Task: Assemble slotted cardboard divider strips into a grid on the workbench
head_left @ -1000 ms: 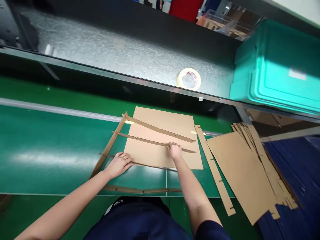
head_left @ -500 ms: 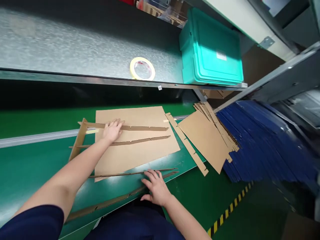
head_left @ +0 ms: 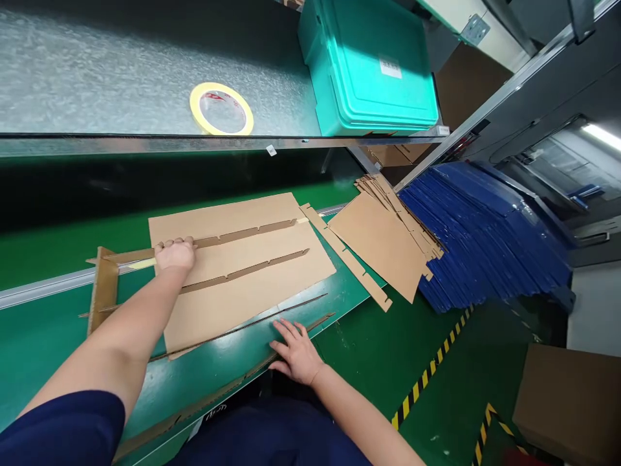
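Since half a second ago your view has swung further right; hands barely moved. Your left hand (head_left: 175,254) stays curled on the top slotted strip (head_left: 242,232), frame centre-left. Your right hand (head_left: 297,355) lies flat, fingers spread, on the lowest strip (head_left: 291,332) at the desk (head_left: 43,323) edge. Strips sit over the cardboard sheet (head_left: 233,291). Tape roll (head_left: 221,109) and teal bin (head_left: 369,61) up on the shelf; blue stack (head_left: 480,239) at right.

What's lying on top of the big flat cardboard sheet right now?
On the cardboard sheet lie slotted strips, standing on edge. The left hand grips the far strip. Anything beneath the sheet is covered.
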